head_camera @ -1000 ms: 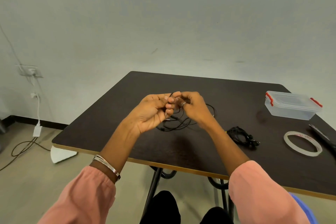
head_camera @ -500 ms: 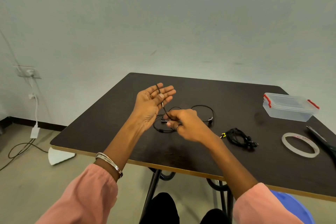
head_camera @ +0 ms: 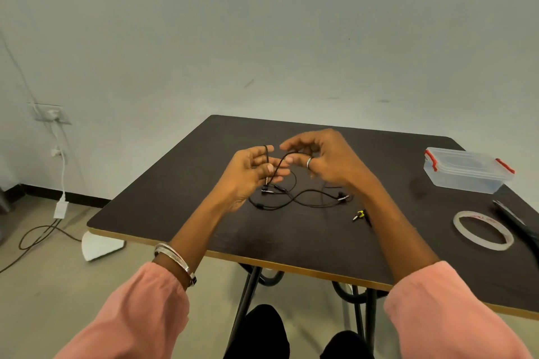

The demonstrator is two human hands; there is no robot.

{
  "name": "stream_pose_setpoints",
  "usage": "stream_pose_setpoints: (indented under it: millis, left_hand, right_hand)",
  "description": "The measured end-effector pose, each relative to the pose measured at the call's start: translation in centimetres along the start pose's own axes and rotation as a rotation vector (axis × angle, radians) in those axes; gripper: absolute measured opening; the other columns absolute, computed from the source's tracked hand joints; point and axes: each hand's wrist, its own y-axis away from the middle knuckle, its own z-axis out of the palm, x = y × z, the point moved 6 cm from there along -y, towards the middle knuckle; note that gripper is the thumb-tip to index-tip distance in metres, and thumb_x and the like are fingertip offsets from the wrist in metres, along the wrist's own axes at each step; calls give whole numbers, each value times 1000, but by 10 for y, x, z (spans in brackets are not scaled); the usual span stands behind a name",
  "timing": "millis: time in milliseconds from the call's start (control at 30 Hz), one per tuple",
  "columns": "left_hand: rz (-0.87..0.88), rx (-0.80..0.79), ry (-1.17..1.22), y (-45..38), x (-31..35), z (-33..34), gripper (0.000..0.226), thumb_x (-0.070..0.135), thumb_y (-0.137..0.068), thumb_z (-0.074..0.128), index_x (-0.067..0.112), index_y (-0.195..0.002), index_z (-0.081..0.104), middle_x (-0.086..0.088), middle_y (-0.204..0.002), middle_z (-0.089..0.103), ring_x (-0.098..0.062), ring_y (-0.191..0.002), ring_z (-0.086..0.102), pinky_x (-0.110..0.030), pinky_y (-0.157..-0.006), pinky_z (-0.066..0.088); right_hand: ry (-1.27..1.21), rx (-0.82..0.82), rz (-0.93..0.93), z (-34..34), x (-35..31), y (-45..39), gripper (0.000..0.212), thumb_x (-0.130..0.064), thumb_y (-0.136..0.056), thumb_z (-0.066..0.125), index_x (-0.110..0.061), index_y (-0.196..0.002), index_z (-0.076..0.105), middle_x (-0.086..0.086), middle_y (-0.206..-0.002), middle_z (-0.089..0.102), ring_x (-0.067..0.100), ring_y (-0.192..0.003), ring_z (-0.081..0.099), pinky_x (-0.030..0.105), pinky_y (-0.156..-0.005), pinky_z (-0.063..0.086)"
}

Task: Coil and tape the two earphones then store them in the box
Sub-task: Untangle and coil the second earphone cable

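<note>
A black earphone cable (head_camera: 303,199) lies in loose loops on the dark table (head_camera: 180,201). One end of it runs up over the fingers of my left hand (head_camera: 250,173), whose thumb pinches it against them. My right hand (head_camera: 326,159), with a ring on one finger, pinches the same cable just right of my left fingertips. A second earphone is mostly hidden behind my right forearm; only its yellow-marked plug (head_camera: 360,214) shows. The clear box (head_camera: 466,173) with red clips stands shut at the table's right. A tape roll (head_camera: 482,230) lies flat in front of it.
A long black tool (head_camera: 514,220) lies at the right edge beside the tape roll. On the floor to the left are a wall socket with a white charger (head_camera: 60,208), dark cables and a white scrap (head_camera: 99,245). My knees sit under the table's near edge.
My right hand has risen from the table to my left fingertips, bringing the cable up around my left fingers. My left hand has barely moved.
</note>
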Motion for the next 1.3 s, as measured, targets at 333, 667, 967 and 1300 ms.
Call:
stream_pose_setpoints:
  millis: [333,667,967,1300]
  left_hand:
    - [-69,-320,154,25,6,25,43,0,-84,57,2,-127,53,-18,-104,71,-31,-96,70,-32,-78,59]
    - [66,-157,413,14,30,13,34,-7,-85,52,-2,-118,58,-14,-97,74,-23,-84,73,-28,-70,61]
    - [175,164,238,-5,23,-22,38,-9,-90,54,-5,-127,48,-13,-99,72,-23,-89,73,-27,-74,59]
    - [-33,-119,40,9,-12,-3,37,-4,-92,50,0,-129,53,-14,-96,72,-23,-87,72,-27,-73,59]
  right_hand:
    - [-192,210,-42,-28,4,-17,18,-8,-73,80,-6,-89,73,0,-86,73,7,-82,70,17,-76,53]
    - [-307,233,88,27,42,-8,18,0,-90,58,-10,-85,72,13,-74,68,19,-66,59,34,-60,48]
    - [-106,-51,32,88,23,30,22,-5,-92,58,-4,-113,66,-2,-85,68,4,-77,66,21,-74,56]
    - [-124,120,-13,17,17,5,8,-13,-81,74,-9,-88,75,2,-82,74,10,-77,70,25,-74,56]
